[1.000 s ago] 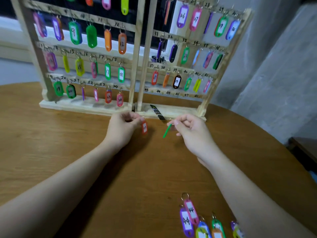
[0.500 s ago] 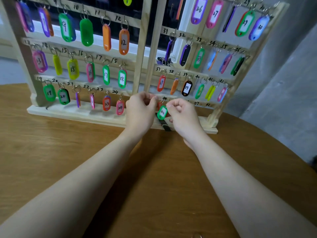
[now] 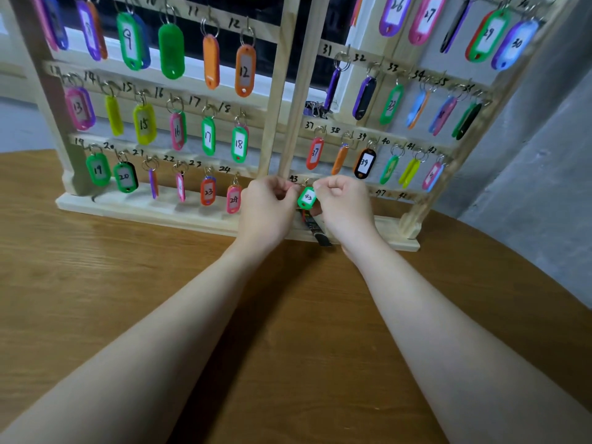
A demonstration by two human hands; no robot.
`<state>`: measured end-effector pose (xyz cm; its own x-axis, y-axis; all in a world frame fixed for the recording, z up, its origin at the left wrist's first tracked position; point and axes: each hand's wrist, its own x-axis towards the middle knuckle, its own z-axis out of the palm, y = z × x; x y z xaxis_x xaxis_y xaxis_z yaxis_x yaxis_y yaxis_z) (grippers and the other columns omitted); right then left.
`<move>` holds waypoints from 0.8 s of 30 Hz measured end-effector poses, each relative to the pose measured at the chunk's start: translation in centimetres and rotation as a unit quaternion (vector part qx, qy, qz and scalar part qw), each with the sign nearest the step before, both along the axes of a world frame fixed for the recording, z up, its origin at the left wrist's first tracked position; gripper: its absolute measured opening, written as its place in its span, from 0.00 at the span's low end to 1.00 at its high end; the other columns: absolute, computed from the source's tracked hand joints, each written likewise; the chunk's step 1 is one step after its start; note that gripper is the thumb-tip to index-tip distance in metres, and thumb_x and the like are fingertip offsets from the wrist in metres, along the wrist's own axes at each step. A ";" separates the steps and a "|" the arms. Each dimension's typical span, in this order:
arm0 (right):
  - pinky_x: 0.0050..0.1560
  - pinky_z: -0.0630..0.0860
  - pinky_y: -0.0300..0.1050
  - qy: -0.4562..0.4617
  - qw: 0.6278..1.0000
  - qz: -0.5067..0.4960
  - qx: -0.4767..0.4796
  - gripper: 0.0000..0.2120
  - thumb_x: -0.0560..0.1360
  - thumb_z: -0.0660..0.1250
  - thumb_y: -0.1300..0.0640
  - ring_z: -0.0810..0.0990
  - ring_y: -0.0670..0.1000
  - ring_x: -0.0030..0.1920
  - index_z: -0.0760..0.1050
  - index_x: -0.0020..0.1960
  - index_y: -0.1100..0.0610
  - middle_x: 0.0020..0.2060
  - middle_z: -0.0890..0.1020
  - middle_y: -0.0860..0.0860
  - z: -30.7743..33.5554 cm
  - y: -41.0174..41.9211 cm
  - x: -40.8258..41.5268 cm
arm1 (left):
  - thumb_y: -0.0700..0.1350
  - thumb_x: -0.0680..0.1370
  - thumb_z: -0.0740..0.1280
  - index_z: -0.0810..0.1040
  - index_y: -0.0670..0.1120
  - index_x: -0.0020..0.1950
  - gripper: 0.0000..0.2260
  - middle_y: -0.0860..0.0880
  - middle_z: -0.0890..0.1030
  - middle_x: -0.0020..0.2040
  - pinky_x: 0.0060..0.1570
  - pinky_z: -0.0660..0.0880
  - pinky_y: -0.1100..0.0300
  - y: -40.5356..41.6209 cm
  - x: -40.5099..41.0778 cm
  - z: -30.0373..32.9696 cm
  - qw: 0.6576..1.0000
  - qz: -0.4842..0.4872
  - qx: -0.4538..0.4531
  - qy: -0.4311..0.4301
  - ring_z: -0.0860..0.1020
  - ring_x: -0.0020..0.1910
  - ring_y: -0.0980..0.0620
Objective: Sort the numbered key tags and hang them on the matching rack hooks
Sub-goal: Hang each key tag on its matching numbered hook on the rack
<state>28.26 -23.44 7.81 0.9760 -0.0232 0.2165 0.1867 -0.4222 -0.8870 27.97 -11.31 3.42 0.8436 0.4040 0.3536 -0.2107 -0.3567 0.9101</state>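
A round wooden table point(image 3: 96, 283) fills the lower frame. On it, across the upper frame, stands a wooden key rack point(image 3: 282, 91) hung with colored numbered tags. At center, the left hand point(image 3: 267, 209) and right hand point(image 3: 344, 203) meet at the bottom rail by the mark 43, fingers curled, pinching at the ring of the green tag 43 point(image 3: 307, 197), which hangs between them. A dark marker point(image 3: 315, 227) lies just below.
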 end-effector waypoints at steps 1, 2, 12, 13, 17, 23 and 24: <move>0.37 0.78 0.39 -0.007 1.000 -0.006 -0.016 0.08 0.81 0.66 0.59 0.83 0.44 0.37 0.79 0.45 0.51 0.39 0.84 0.46 0.0 0.0 0.1 | 0.48 0.79 0.70 0.83 0.49 0.44 0.06 0.53 0.84 0.38 0.45 0.82 0.51 0.1 0.0 0.0 1.000 -0.003 0.008 -0.001 0.83 0.39 0.54; 0.39 0.79 0.42 -0.018 0.999 -0.012 -0.038 0.08 0.81 0.66 0.59 0.83 0.46 0.38 0.79 0.44 0.51 0.38 0.84 0.46 -0.2 0.1 0.3 | 0.48 0.79 0.70 0.83 0.50 0.44 0.05 0.53 0.84 0.38 0.45 0.82 0.52 0.2 -0.1 0.1 1.000 -0.008 0.014 -0.001 0.83 0.39 0.54; 0.43 0.83 0.53 -0.069 0.985 -0.002 -0.156 0.08 0.80 0.66 0.57 0.84 0.45 0.35 0.78 0.43 0.49 0.31 0.84 0.46 -1.9 -1.4 -0.5 | 0.46 0.78 0.69 0.81 0.50 0.39 0.08 0.51 0.84 0.37 0.42 0.81 0.54 1.0 -0.6 0.8 0.994 -0.042 0.088 0.043 0.82 0.36 0.53; 0.41 0.83 0.50 -0.065 0.986 0.000 -0.155 0.09 0.80 0.66 0.57 0.83 0.43 0.33 0.78 0.42 0.49 0.30 0.84 0.45 -2.1 -2.0 -0.8 | 0.46 0.78 0.69 0.81 0.49 0.38 0.09 0.51 0.84 0.37 0.42 0.81 0.53 1.2 -0.7 1.2 0.990 -0.053 0.117 0.066 0.82 0.37 0.52; 0.38 0.78 0.45 -0.035 0.988 0.005 -0.153 0.09 0.80 0.67 0.58 0.79 0.42 0.28 0.78 0.41 0.52 0.28 0.83 0.43 -2.2 -4.8 -3.6 | 0.46 0.76 0.69 0.84 0.49 0.39 0.08 0.47 0.85 0.42 0.50 0.80 0.51 2.0 -2.7 2.7 0.963 -0.076 0.225 0.124 0.83 0.46 0.46; 0.37 0.72 0.34 0.008 0.979 0.060 -0.194 0.06 0.78 0.71 0.61 0.78 0.43 0.32 0.82 0.42 0.55 0.31 0.83 0.47 0.1 -9.5 -11.1 | 0.47 0.76 0.68 0.80 0.49 0.41 0.04 0.47 0.80 0.44 0.49 0.80 0.50 0.0 -11.5 3.5 0.876 -0.197 0.393 0.198 0.81 0.46 0.43; 0.37 0.71 0.29 0.008 0.977 0.068 -0.203 0.05 0.77 0.71 0.62 0.79 0.44 0.35 0.83 0.43 0.56 0.34 0.84 0.48 0.7 -10.3 -12.6 | 0.50 0.76 0.69 0.82 0.49 0.45 0.05 0.48 0.80 0.45 0.48 0.80 0.50 -0.7 -13.2 3.1 0.858 -0.228 0.413 0.203 0.80 0.46 0.44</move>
<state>15.68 -33.70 8.47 0.9673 0.1911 0.1665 0.2534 -0.7121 -0.6548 14.79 -11.99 6.50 0.9688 -0.2478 -0.0004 -0.2250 -0.8803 0.4177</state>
